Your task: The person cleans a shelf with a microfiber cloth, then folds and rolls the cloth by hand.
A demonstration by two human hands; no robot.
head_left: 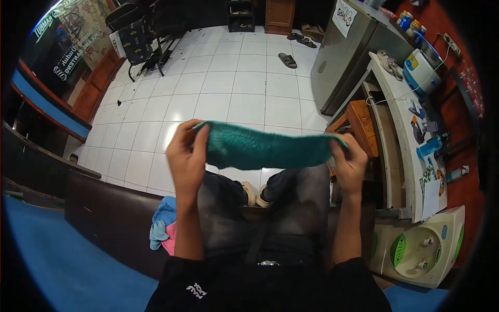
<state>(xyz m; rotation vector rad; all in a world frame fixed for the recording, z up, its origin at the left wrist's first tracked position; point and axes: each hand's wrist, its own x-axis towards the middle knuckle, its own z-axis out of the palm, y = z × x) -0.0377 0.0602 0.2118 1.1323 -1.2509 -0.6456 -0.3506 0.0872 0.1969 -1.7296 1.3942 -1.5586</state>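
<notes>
A green towel (267,148) is stretched sideways in front of me, above my knees. It looks folded into a long band, and its surface is fluffy. My left hand (188,153) pinches one end between thumb and fingers. At the opposite end my right hand (351,162) grips the corner in the same way. Beside my left forearm, a small heap on the bench holds a blue cloth (165,210), a light blue cloth (157,235) and a pink cloth (170,240), partly hidden by my arm.
I sit on a dark brown bench (104,218). To the right are a wooden stool (364,122), a cluttered white table (403,171), a fridge (343,57) and a water dispenser (400,265). A sandal (287,60) lies on the tiled floor (218,83); a chair (136,44) stands far left.
</notes>
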